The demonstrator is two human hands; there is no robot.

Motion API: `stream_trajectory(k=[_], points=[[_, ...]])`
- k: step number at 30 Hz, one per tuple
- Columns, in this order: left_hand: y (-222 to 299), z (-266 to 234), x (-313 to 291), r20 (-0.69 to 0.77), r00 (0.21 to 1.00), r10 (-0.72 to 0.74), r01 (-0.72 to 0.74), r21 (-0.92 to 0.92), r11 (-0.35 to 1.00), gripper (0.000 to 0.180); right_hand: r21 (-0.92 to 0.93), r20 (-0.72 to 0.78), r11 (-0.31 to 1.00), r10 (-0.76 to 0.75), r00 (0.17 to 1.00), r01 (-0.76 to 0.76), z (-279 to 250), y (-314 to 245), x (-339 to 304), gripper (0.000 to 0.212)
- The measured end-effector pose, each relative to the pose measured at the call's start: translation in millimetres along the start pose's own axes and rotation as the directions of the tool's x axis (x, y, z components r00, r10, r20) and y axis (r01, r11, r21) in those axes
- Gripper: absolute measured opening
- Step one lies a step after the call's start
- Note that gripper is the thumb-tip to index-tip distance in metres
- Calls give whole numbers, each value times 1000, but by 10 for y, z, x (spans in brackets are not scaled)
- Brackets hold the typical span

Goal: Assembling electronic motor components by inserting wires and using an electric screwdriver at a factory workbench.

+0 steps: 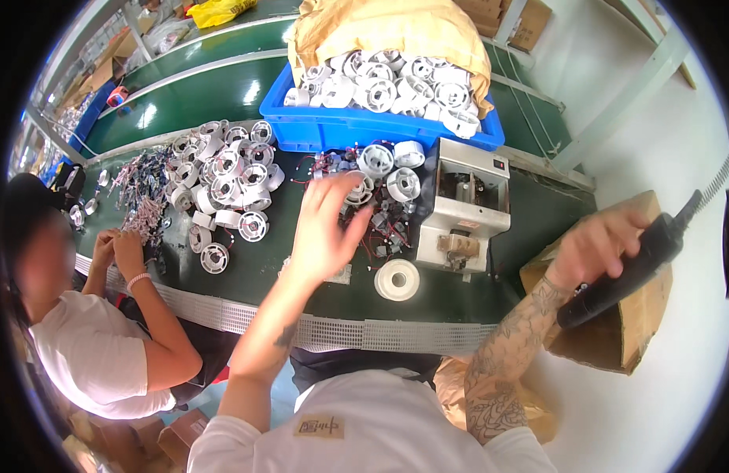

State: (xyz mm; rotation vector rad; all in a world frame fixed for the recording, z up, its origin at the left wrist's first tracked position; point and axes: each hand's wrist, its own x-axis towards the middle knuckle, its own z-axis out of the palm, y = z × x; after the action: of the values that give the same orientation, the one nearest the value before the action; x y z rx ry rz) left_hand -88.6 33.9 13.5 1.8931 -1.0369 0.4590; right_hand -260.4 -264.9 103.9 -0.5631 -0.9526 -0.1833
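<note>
My left hand reaches over the green bench with thumb and fingers apart. Its fingertips are right at a white round plastic housing, partly hidden by them; I see no grip on it. More white housings sit beside it, above a heap of small dark motors with thin wires. Raised at the right, my right hand is slightly blurred and closed round a black electric screwdriver, a coiled black cord at its upper end. A white round fixture with a centre hole lies between my hands.
A white boxy machine, seemingly a screw feeder, stands right of the motors. Behind is a blue crate full of housings. Further housings are piled at left, near a seated co-worker. An open cardboard box is below the screwdriver.
</note>
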Motion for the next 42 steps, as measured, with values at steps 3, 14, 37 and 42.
stream_trajectory(k=[3, 14, 37, 42], points=[[65, -102, -530, -29, 994, -107, 105, -55, 993, 27, -91, 49, 987, 134, 990, -129, 176, 22, -95, 72], [461, -81, -942, 262, 924, -277, 368, -422, 829, 18, -419, -101, 849, 309, 946, -322, 491, 430, 86, 98], [-332, 307, 70, 111, 992, -60, 13, 383, 923, 64, -474, -540, 798, 69, 839, -371, 500, 1071, -184, 91], [-8, 118, 34, -10, 987, -161, 159, -120, 980, 54, -476, -519, 818, 35, 854, -322, 414, 961, -193, 92]])
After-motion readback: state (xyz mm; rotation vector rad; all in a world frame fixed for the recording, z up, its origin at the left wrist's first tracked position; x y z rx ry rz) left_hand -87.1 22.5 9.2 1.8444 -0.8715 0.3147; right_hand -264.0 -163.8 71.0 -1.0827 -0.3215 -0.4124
